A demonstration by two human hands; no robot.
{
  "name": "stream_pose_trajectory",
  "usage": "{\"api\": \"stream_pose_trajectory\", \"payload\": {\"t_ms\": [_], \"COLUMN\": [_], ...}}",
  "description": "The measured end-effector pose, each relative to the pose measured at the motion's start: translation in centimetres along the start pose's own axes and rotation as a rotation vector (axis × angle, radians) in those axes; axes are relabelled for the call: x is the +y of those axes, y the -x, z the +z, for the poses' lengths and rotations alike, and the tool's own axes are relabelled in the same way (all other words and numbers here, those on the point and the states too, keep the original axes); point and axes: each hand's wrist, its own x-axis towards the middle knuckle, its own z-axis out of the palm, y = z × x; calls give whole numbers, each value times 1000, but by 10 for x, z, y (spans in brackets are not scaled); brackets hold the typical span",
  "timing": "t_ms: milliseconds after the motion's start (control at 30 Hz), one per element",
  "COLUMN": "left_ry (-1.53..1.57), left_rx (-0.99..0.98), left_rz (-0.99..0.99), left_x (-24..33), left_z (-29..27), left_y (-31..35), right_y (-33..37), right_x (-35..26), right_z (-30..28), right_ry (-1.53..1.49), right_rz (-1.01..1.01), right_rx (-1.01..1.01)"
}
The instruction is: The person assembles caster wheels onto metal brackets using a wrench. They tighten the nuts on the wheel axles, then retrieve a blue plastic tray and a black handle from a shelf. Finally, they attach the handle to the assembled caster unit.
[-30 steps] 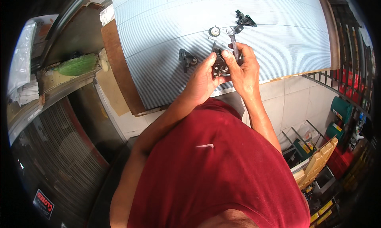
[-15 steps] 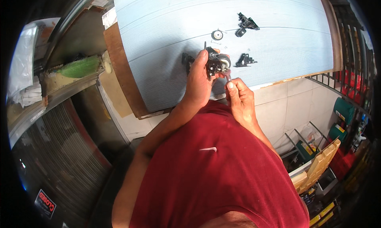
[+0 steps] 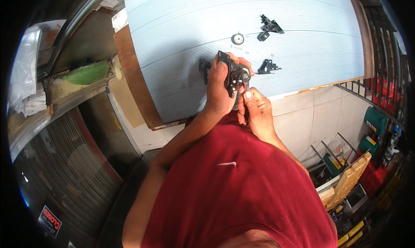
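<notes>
My left hand (image 3: pixel 217 90) is closed around a black bracket assembly (image 3: pixel 233 73) with a small wheel in it, tilted over the table's near edge. My right hand (image 3: pixel 258 114), closer to me, pinches a slim metal wrench (image 3: pixel 246 86); its head meets the wheel side of the bracket assembly. Fingers partly hide both the wheel and the wrench. Beyond my hands lie a loose small wheel (image 3: pixel 237 39), a black bracket with a roller (image 3: pixel 270 27) and a smaller black bracket (image 3: pixel 269 67). Another black part (image 3: pixel 203 65) is half hidden behind my left hand.
The parts lie on a light blue ribbed table top (image 3: pixel 173 45) with a brown edge. Tiny hardware (image 3: pixel 247 53) lies near the loose wheel. A metal railing (image 3: pixel 382 45) stands at right, above green containers (image 3: pixel 374 118). A shelf with a green item (image 3: pixel 88 73) is at left.
The bracket assembly has turned in my left hand, its flat plate now facing up more. My right hand has moved slightly left and toward me with the wrench.
</notes>
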Motion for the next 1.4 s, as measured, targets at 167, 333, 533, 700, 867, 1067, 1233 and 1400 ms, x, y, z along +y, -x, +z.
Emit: {"api": "stream_pose_trajectory", "payload": {"t_ms": [167,333,533,700,867,1067,1233,1400], "left_ry": [-130,19,100,115,142,186,197,189], "left_rx": [97,57,17,13,-109,-166,-196,-235], "left_rz": [-176,-353,-399,-375,-409,-394,-438,-405], "left_x": [12,25,21,14,18,25,34,31], "left_z": [4,9,7,7,3,14,13,9], "left_y": [2,11,32,45,56,67,68,72], "right_y": [-7,2,24,34,40,44,39,38], "right_x": [-6,-12,0,-2,-4,-10,-18,-15], "right_z": [-9,-10,-12,-12,-18,-22,-22,-18], "right_ry": [197,317,357,413,466,383,456,444], "right_rz": [-62,-85,-29,-40,-68,-55,-119,-120], "right_rx": [-13,-31,-88,-153,-236,-338,-364,-346]}}
